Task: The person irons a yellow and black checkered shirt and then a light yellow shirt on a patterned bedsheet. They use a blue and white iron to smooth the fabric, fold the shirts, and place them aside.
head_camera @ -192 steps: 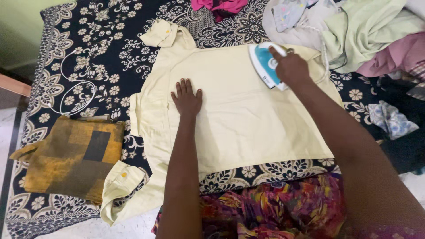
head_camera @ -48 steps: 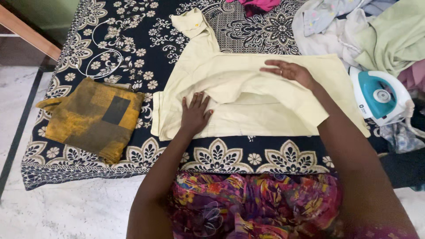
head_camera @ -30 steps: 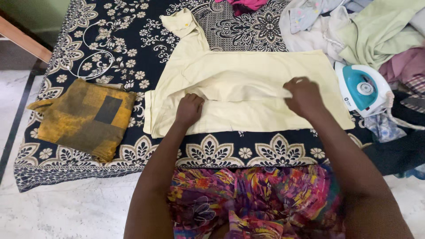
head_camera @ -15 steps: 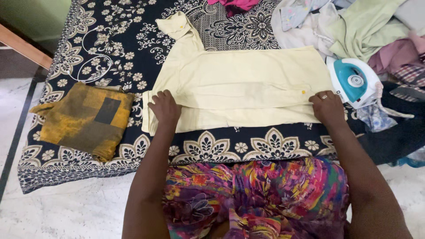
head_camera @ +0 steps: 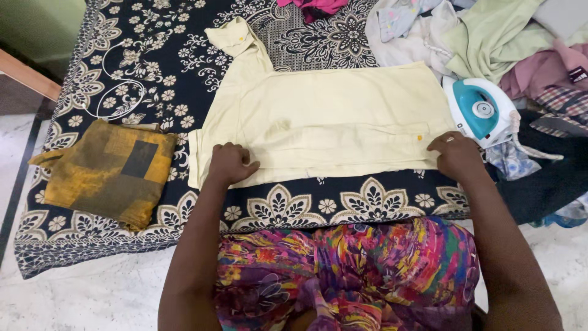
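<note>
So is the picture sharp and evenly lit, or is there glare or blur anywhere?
Head view: soft, even light, no harsh glare; the pale yellow folded shirt and both hands, left and right, look sharp; only faint shadows beneath the hands; straight edges bow slightly near the corners, as by the teal and white iron.

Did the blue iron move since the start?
Yes. The iron was on the yellow shirt at first. Now it sits off the shirt's right edge, beside the heap of clothes.
</note>
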